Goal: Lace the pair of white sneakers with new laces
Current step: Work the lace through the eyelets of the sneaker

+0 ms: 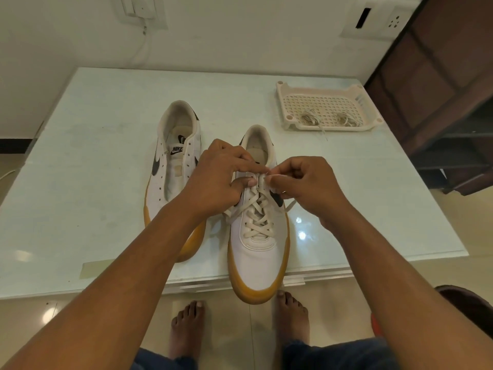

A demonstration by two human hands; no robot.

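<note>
On glossy table (pixel 93 209) by wall (pixel 240 36): far-right tray (pixel 282 102) holds two lace bundles (pixel 309 119).
I note left hand (pixel 216 177) and right hand (pixel 306 185) pinching laced sneaker's (pixel 260 257) lace (pixel 260 212).

Pale glossy table (pixel 88 161) catching the ceiling lights, a cream perforated basket (pixel 333 128) at its far right corner, and behind, on the white wall (pixel 240 30), two switch plates, left (pixel 141 9) and right (pixel 378 18) — a cable (pixel 141 46) dangling from the left one — dark wooden furniture (pixel 440 76) off right.
</note>
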